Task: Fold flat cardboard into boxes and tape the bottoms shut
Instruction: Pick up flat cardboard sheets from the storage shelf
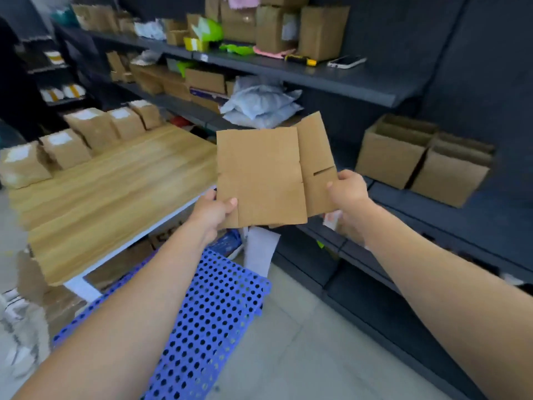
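Out in front of the dark shelving (360, 85), between two outstretched arms, one flat cardboard blank (261, 174) is up in the air, held clear of everything. The left hand (215, 213) pinches its lower left corner, thumb on the front face and fingers behind. The right hand (349, 192) grips the lower right edge, where a side panel sits angled away from the main face.

My read: this one's at the very start. There's no squared-up tube, no bottom flaps folded in and no tape on it, and I can't pick out a tape roll near the hands.

Now the tally. Blanks in hand: one, as far as I can tell. On the wooden table (115, 192) to the left, five closed boxes (65, 148) stand in a row, each with a white patch on top, and those look finished to me. On the lower shelf to the right there are open-topped boxes (389, 157): two at the front for certain, maybe two more tucked behind, hard to say. So a fair batch looks done, and this blank has every step left
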A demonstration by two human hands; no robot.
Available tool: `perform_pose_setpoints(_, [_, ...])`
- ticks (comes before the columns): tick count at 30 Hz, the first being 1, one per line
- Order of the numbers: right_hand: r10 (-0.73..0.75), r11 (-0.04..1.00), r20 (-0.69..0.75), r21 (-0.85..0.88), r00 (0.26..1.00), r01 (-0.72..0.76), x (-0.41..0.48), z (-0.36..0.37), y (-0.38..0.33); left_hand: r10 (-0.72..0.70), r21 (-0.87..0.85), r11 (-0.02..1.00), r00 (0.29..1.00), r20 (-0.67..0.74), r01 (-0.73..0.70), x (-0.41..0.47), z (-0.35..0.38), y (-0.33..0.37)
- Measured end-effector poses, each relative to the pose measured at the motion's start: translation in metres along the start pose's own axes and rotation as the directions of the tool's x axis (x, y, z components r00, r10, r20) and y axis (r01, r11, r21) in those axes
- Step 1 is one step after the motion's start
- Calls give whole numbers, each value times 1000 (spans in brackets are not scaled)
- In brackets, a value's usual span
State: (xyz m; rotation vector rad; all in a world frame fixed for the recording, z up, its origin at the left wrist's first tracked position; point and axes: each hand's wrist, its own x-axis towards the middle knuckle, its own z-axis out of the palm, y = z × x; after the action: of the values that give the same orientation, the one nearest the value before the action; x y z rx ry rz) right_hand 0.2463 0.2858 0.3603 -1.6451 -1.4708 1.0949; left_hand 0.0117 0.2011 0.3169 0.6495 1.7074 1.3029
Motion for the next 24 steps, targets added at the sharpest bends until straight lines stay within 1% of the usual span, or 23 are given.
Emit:
perform_pose_setpoints(3, [70,997,-150,39,986,-64,-6,-90,35,34,62,997,987,157,-44,-15,87,11])
perform_pose_setpoints(5, [116,992,-262,81,958,-98,-13,-155,61,40,86,994,960,278,-66,-33,153,17])
perform_pose_setpoints(8, [181,981,-424,136,887,-136,-26,-252,103,28,113,990,897,442,-87,-68,256,20])
perform_pose_setpoints(11, [240,969,-537,179,809,-169,-40,-344,146,17,136,985,835,550,-109,-105,352,19])
perform_pose_setpoints(14, [278,960,-618,210,736,-186,-57,-419,185,-6,161,980,788,616,-118,-140,432,11])
perform_pose_setpoints(17, [322,946,-662,249,677,-207,-66,-477,217,-32,173,978,749,662,-112,-161,497,0])
perform_pose_setpoints(21, [373,928,-695,293,615,-232,-64,-531,255,-65,240,962,739,671,-134,-173,562,-17])
perform_pose_setpoints(24, [407,912,-713,285,570,-295,-58,-564,277,-65,288,942,746,663,-173,-176,606,-26])
